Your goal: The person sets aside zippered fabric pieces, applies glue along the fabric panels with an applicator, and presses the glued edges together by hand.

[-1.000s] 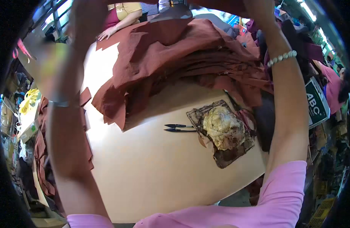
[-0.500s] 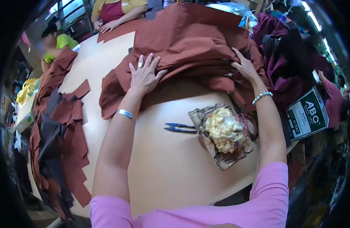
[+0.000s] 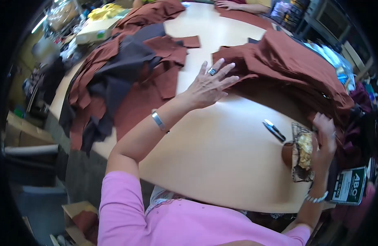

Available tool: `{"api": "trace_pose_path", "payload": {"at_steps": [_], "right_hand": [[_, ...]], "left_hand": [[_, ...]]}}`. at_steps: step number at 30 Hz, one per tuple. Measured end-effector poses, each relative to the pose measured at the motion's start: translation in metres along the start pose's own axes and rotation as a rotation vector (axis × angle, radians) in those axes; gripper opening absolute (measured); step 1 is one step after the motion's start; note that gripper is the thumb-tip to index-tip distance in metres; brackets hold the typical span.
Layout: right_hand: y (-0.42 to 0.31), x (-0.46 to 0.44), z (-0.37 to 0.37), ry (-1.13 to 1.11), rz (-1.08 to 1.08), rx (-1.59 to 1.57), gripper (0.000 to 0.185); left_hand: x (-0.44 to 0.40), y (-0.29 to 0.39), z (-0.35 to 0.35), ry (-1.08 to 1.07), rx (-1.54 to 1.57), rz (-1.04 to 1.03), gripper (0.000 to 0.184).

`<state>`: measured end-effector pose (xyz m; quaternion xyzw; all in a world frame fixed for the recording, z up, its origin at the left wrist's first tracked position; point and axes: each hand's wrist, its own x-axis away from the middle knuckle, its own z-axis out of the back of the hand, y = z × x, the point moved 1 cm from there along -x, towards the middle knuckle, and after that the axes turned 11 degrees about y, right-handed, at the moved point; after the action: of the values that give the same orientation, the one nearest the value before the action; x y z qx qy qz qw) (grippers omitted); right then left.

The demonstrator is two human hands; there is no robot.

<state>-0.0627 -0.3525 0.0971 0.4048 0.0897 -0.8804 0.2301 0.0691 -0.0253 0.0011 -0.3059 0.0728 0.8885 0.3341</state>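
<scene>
My left hand [image 3: 210,85] is open, fingers spread, over the table by the near left edge of a heap of reddish-brown fabric [image 3: 291,61]. Whether it touches the cloth I cannot tell. At the right, my right hand [image 3: 325,137] is bent and blurred beside a yellowish crusted lump [image 3: 305,149] on dark-stained cardboard [image 3: 295,164]. Its fingers partly overlap the lump, and their grip is unclear. Left of the lump lie dark thread snips [image 3: 274,130] with their blades apart. A brown round object [image 3: 287,153] shows partly beside the cardboard.
More brown and dark grey fabric pieces [image 3: 127,78] drape over the left table edge. A tin labelled ABC [image 3: 350,186] stands at the right. Another person's hand [image 3: 228,5] rests on brown cloth across the table [image 3: 205,143]. A cardboard box [image 3: 80,221] stands at lower left.
My view has turned left. Both hands have come off the fabric heap's top: the left is at its edge, and the right has drawn back to the crusted lump.
</scene>
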Motion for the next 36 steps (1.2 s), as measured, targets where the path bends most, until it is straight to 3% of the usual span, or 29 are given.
{"api": "trace_pose_path", "payload": {"at_steps": [2, 5, 10, 13, 15, 19, 22, 24, 25, 29, 32, 33, 35, 36], "right_hand": [[-0.050, 0.025, -0.015, -0.050, 0.055, -0.228, 0.020], [-0.112, 0.054, -0.041, -0.222, 0.077, -0.292, 0.023], [-0.138, 0.077, -0.084, -0.296, -0.057, -0.421, 0.024], [-0.138, 0.073, -0.087, -0.315, -0.102, -0.442, 0.024], [-0.139, 0.071, -0.088, -0.320, -0.110, -0.430, 0.023], [-0.143, 0.072, -0.088, -0.319, -0.111, -0.410, 0.023], [-0.143, 0.070, -0.086, -0.319, -0.114, -0.402, 0.023], [-0.144, 0.070, -0.085, -0.324, -0.117, -0.406, 0.023], [-0.144, 0.070, -0.086, -0.325, -0.117, -0.409, 0.023], [-0.142, 0.072, -0.086, -0.322, -0.123, -0.426, 0.026], [-0.139, 0.073, -0.085, -0.325, -0.167, -0.471, 0.029], [-0.135, 0.080, -0.088, -0.275, -0.200, -0.493, 0.029], [-0.127, 0.092, -0.091, -0.288, -0.551, -0.638, 0.030], [-0.121, 0.093, -0.092, -0.282, -0.721, -0.704, 0.031]], "left_hand": [[0.029, -0.020, 0.021, 0.046, -0.089, 0.029, 0.057], [0.058, -0.061, 0.058, 0.087, -0.225, 0.182, 0.050], [0.105, -0.181, 0.112, 0.235, -0.549, 0.399, 0.043], [0.144, -0.261, 0.109, 0.235, -0.527, 0.646, 0.049], [0.152, -0.280, 0.109, 0.193, -0.499, 0.827, 0.052], [0.142, -0.289, 0.130, -0.117, -0.511, 1.071, 0.043], [0.141, -0.305, 0.134, 0.149, -0.451, 1.280, 0.038], [0.143, -0.321, 0.138, 0.440, -0.346, 1.192, 0.036], [0.135, -0.300, 0.148, 0.550, -0.132, 1.003, 0.035], [0.119, -0.244, 0.175, 0.836, 0.862, 1.112, 0.028], [0.132, -0.136, 0.188, 0.306, 0.841, 0.613, 0.024], [0.129, -0.109, 0.188, 0.089, 0.854, 0.613, 0.024], [0.124, -0.056, 0.188, -0.363, 0.822, 0.555, 0.034], [0.130, -0.045, 0.184, -0.432, 0.726, 0.567, 0.033]]}}
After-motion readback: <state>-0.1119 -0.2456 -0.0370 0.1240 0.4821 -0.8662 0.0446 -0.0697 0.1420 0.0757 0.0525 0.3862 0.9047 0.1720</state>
